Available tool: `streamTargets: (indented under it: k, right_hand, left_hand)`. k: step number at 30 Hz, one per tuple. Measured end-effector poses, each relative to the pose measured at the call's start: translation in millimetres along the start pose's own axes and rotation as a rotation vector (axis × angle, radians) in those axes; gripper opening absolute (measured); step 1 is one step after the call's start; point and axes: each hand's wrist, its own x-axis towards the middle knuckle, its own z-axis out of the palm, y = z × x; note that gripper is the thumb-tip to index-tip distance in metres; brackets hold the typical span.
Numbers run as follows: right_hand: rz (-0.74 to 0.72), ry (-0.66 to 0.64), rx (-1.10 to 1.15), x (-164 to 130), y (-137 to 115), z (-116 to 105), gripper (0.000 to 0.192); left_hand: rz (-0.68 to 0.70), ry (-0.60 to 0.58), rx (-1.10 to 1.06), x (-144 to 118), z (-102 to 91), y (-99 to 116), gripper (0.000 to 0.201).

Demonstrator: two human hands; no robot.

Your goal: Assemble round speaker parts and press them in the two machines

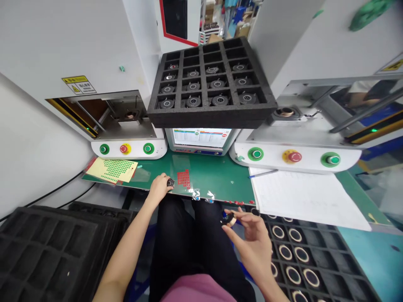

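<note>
With a small round part pinched in the left hand at the bench edge, the right hand gripped another part by fingertips and did best holding it level.

Factory assembly station, seen from a seated operator's place. Two white benchtop press machines with green start buttons and red emergency stops, yellow warning labels on the housings. Between them a small test display, topped by a black foam tray of round metal parts. Green work mat with sticker sheets and a paper log; more compartment trays of ringed components at either side. Stacked cartons in the background aisle.
</note>
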Motion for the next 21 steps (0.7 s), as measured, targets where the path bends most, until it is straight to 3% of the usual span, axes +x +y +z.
streamTargets:
  k: [3,6,9,12,17,21]
  right_hand:
    - [-0.131,-0.07,-0.207,11,9,-1,0.033]
    - [-0.238,-0.167,-0.44,44,22,-5,0.027]
    - [-0.228,-0.302,-0.582,92,33,-1,0.016]
    - [-0.192,-0.485,-0.737,139,40,16,0.016]
    - [-0.159,-0.707,-0.982,184,38,54,0.03]
    - [-0.152,-0.765,-1.118,190,34,68,0.033]
  left_hand:
    - [-0.012,0.038,-0.11,-2,-2.6,-1,0.016]
    - [-0.036,0.101,-0.273,-1,-6.8,-4,0.016]
    - [-0.061,0.176,-0.495,12,-7.6,2,0.018]
    - [-0.046,0.208,-0.727,35,1.2,25,0.024]
    - [0.065,0.126,-0.869,66,22.6,64,0.026]
    - [0.166,0.023,-0.799,72,23.5,64,0.023]
